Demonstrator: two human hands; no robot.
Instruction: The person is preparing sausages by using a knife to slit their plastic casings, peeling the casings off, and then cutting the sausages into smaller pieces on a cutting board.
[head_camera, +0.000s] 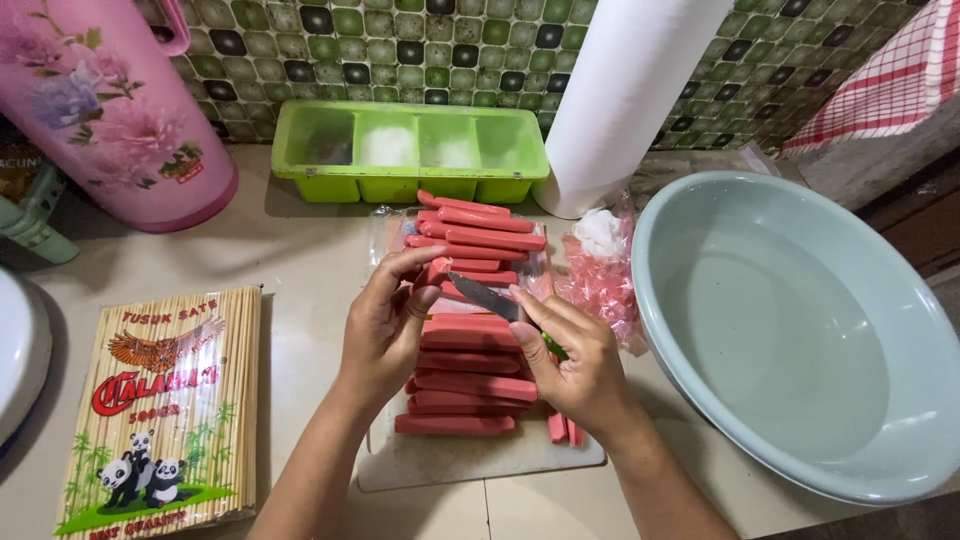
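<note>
Head view: we are gripping knife (482, 295) in right hand (580, 365), left hand (385, 325) pinching sausage (440, 272); many sausages (465, 385) at 6 o'clock waiting uncut, basin (800, 330) empty.

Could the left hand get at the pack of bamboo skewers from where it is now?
Probably yes: the left hand is beside the sausages, and the skewer pack lies flat on the counter to its left, with nothing between them.

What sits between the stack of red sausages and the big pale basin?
In the head view, a crumpled heap of pink-tinted clear wrappers lies between the sausages and the basin, touching the basin's rim.
</note>
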